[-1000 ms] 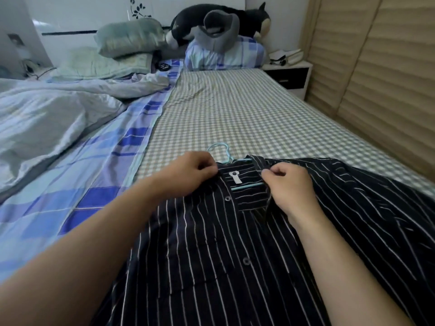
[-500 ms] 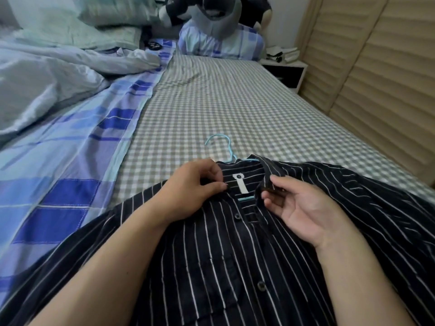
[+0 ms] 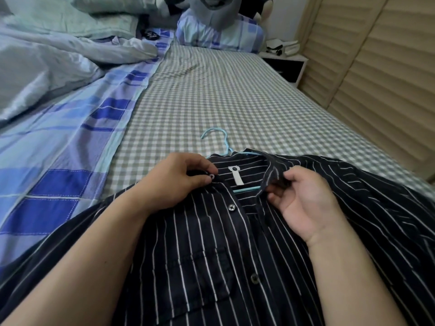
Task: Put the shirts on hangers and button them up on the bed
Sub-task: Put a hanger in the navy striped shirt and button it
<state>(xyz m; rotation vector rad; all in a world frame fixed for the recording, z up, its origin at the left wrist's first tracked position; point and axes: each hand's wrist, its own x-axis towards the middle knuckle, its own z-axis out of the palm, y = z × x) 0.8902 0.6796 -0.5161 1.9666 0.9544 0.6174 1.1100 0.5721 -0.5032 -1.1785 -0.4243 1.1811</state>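
A dark navy shirt with thin white stripes lies front-up on the checked bed sheet. A light blue hanger sits inside it, its hook sticking out past the collar and its bar showing at the open neck. My left hand pinches the left collar edge at the top button. My right hand, palm up, holds the right collar edge between thumb and fingers. The neck is open; the lower buttons look fastened.
A blue patchwork cover and a rumpled pale duvet fill the bed's left side. Pillows and a plush toy lie at the head. A nightstand and slatted wooden doors stand on the right.
The view has tilted down and closer to the shirt. My right hand turned palm up on the right collar edge. My left hand stays pinched at the top button.
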